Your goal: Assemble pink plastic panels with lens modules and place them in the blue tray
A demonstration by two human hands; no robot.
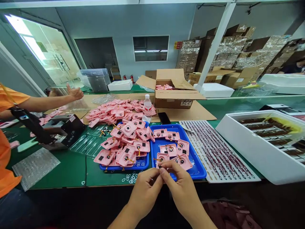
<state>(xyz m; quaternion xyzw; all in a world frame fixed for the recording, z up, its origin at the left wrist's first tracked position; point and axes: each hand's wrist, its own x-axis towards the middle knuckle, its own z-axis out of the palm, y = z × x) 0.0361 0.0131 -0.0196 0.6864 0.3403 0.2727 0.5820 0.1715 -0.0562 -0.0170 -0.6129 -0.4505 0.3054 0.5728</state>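
Observation:
My left hand (pixel 147 187) and my right hand (pixel 179 183) meet at the table's front edge, thumbs and fingertips pinched together. A tiny dark piece shows between the fingertips, too small to name. Just beyond them, a pink plastic shell (pixel 162 157) with a small orange ribbon lies in the right blue tray (pixel 199 170), along with several more shells. The left blue tray (pixel 143 165) is heaped with pink shells (pixel 127 154) carrying black squares and round dark parts. Several white rings (pixel 130 177) lie on the green table left of my hands.
A white board (pixel 214 149) bears rows of dark wired parts, beside a foam box (pixel 252 149). Behind the trays are a pink shell pile (pixel 111 111), a bottle (pixel 147 106), a phone (pixel 164 118) and a carton (pixel 175 99). A co-worker's arm (pixel 52 101) reaches in at left.

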